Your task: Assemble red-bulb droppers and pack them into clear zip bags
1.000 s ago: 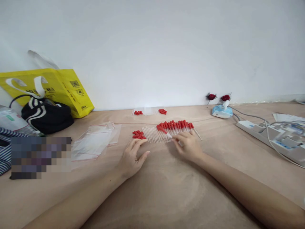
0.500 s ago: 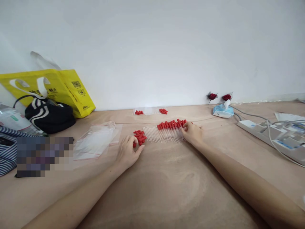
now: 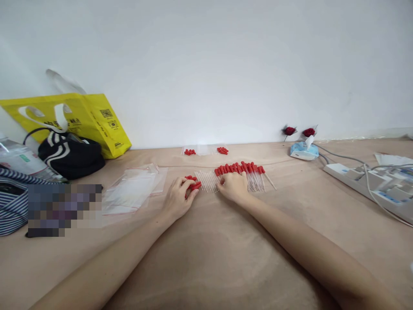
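In the head view, my left hand (image 3: 180,196) curls over a small pile of glossy red pieces (image 3: 195,185), with thumb and index finger closed about one of them. Thin white sticks that look like cotton swabs (image 3: 205,180) lie side by side to the right of the pile. My right hand (image 3: 232,186) is closed at the row's middle, its fingertips pinching a swab; the hand hides several sticks. Beyond and beside it, swabs with red pieces on their far ends (image 3: 251,167) form a row. One bare stick (image 3: 270,181) slants at the right end.
Clear zip bags (image 3: 132,189) lie left of my left hand. By the wall is a bag (image 3: 203,149) with red pieces and sticks. A yellow tote (image 3: 106,129), a black pouch (image 3: 71,157), a tissue pack (image 3: 304,150) and a power strip (image 3: 371,185) stand around.
My right hand has moved left from the right end of the row to its middle, uncovering the right-hand swabs. My left hand has come slightly right and closed over the red pieces.
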A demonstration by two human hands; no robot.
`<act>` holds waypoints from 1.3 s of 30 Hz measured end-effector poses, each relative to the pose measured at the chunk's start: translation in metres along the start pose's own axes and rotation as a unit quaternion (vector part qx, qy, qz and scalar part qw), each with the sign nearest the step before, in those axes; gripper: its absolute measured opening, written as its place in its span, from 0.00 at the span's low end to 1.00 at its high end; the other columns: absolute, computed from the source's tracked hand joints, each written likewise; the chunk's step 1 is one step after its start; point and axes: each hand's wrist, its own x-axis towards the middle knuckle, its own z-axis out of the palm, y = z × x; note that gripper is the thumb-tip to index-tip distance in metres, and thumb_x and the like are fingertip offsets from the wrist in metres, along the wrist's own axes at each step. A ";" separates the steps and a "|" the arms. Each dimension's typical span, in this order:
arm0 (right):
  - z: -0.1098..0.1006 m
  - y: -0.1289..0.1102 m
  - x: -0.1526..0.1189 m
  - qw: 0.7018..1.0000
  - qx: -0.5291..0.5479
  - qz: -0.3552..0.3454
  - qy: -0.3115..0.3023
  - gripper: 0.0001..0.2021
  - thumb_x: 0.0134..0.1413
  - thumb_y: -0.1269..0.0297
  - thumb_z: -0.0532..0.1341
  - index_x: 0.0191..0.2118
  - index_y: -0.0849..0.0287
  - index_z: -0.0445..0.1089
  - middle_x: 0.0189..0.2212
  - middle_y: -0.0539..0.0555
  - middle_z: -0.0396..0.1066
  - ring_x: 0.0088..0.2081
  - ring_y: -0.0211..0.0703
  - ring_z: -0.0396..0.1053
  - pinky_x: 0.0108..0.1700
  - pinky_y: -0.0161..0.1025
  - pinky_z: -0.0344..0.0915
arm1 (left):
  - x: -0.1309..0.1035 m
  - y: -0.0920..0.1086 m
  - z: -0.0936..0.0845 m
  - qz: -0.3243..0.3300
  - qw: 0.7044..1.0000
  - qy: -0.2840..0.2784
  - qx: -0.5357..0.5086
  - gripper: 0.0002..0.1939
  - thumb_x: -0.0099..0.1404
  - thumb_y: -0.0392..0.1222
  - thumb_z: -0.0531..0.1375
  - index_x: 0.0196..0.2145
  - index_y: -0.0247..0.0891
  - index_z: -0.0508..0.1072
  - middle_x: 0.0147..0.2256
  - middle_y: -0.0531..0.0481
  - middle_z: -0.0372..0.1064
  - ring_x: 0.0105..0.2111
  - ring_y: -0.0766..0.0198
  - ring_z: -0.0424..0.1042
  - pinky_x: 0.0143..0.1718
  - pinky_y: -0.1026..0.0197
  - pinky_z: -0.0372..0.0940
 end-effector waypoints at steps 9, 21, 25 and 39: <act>-0.005 -0.015 -0.002 0.997 -0.032 0.039 -0.060 0.11 0.47 0.62 0.54 0.28 0.62 0.71 0.28 0.60 0.73 0.33 0.48 0.69 0.41 0.45 0.48 | 0.000 -0.001 -0.001 -0.019 0.999 0.022 -0.036 0.03 0.61 0.38 0.53 0.30 0.37 0.65 0.31 0.49 0.64 0.36 0.59 0.66 0.39 0.56 0.61; -0.006 -0.017 -0.002 0.996 -0.019 0.044 -0.077 0.11 0.48 0.64 0.53 0.28 0.62 0.71 0.29 0.60 0.73 0.33 0.47 0.68 0.41 0.45 0.49 | -0.009 0.007 -0.008 0.024 0.996 0.054 -0.066 0.04 0.63 0.39 0.50 0.34 0.37 0.63 0.31 0.48 0.65 0.35 0.60 0.66 0.37 0.57 0.61; -0.008 -0.002 -0.012 0.999 0.002 0.000 -0.045 0.12 0.51 0.64 0.52 0.25 0.61 0.70 0.28 0.58 0.72 0.33 0.46 0.67 0.38 0.43 0.51 | -0.013 0.015 -0.012 0.104 0.986 -0.032 -0.130 0.04 0.62 0.37 0.51 0.35 0.37 0.64 0.33 0.47 0.66 0.35 0.62 0.66 0.38 0.59 0.62; -0.016 0.068 -0.047 0.965 0.149 -0.210 -0.044 0.06 0.49 0.62 0.60 0.27 0.59 0.68 0.24 0.51 0.66 0.30 0.40 0.62 0.34 0.37 0.57 | -0.020 0.025 -0.010 0.110 0.972 -0.142 -0.150 0.12 0.58 0.40 0.56 0.40 0.35 0.71 0.35 0.45 0.64 0.34 0.63 0.66 0.36 0.60 0.63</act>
